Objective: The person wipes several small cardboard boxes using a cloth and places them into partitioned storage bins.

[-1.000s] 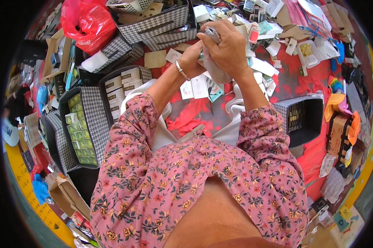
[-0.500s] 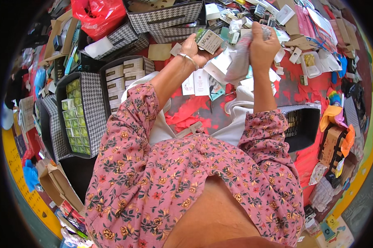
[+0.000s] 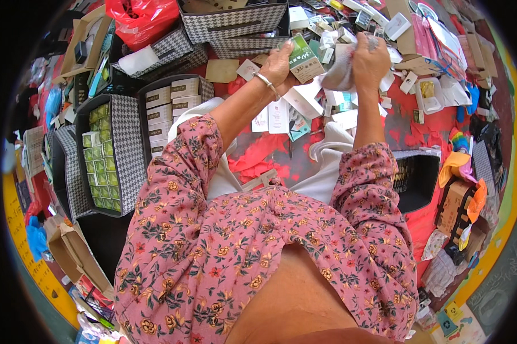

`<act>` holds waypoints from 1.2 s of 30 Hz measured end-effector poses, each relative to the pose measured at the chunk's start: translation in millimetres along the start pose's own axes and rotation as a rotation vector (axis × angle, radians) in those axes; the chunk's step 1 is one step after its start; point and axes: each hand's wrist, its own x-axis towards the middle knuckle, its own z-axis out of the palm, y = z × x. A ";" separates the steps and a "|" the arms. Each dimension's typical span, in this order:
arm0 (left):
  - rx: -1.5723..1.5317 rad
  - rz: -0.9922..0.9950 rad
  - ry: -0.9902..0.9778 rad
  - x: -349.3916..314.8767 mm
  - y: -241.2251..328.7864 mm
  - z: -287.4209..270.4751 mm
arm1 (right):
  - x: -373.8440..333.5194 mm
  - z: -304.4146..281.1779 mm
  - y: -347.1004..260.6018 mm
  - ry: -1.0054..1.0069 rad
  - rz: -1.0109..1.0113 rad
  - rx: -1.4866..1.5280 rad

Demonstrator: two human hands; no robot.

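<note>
Head view: red table (image 3: 425,135) littered with small boxes (image 3: 172,103).

A red bag (image 3: 137,20) is sitting at the far left; checked bins (image 3: 126,143) are holding small boxes (image 3: 101,157).

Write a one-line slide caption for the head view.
Left hand holds a small green-and-white box, right hand grips a grey cloth above a cluttered red table.

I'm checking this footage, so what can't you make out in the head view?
- What the right hand grips: a crumpled grey wad, fingers cover it.
- Back of the small green-and-white box in the left hand: turned away.
- Black bin contents: too dark.
</note>
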 end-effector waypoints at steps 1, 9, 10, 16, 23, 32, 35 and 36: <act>0.102 0.074 0.055 0.6 2.4 2.1 | 3.0 -5.1 2.7 -0.058 0.071 0.049; 0.675 0.102 -0.138 -27.1 28.7 12.5 | -4.8 -21.0 -15.2 -0.849 0.217 0.740; 0.663 -0.059 -0.220 -27.4 35.9 9.8 | -7.2 -25.3 -16.9 -0.939 0.148 0.755; 0.532 -0.231 -0.477 -19.1 39.8 -4.6 | -17.2 -29.7 -22.9 -1.236 0.114 0.856; 0.269 0.014 -0.081 4.2 49.9 -20.4 | -16.5 -17.6 -18.6 -0.593 0.202 0.661; -0.197 0.257 -0.260 22.3 9.3 -9.7 | -69.6 4.6 -64.3 -0.222 -0.064 0.323; -0.266 0.102 -0.328 14.8 27.0 -13.1 | -63.4 -12.0 -60.3 -0.429 -0.202 0.446; -0.247 0.052 -0.356 11.8 31.3 -14.5 | -58.8 -19.2 -59.2 -0.527 0.079 0.677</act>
